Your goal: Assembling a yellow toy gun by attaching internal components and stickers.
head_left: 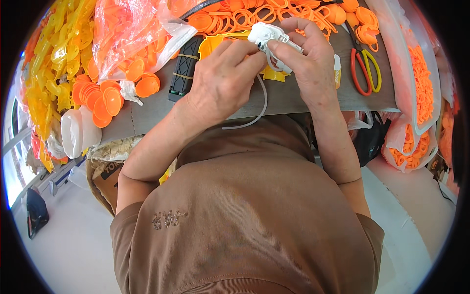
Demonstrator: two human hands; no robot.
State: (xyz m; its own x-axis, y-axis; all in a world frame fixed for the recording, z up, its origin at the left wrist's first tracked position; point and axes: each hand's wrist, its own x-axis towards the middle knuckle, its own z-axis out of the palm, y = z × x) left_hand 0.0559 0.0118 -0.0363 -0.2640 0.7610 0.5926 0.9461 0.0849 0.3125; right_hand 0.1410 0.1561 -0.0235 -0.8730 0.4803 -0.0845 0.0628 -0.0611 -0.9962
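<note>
White plastic device (270, 34): gripped in right hand (311, 63); left hand (220, 81) at its left side, grip unclear. Pale tube (265, 100) hangs between hands; red-and-yellow-handled tool (361, 73) right of them.

On the grey tabletop (346, 102), scissors (353, 63) were laid near the right edge, orange scoops (113, 100) were heaped toward the left, and orange loops (303, 12) were piled along the far edge

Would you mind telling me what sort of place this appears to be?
It is probably a small workshop for plastic goods: orange cups lie piled toward the left of the table, scissors lie on its right, and the right hand holds a white plastic device.
</note>
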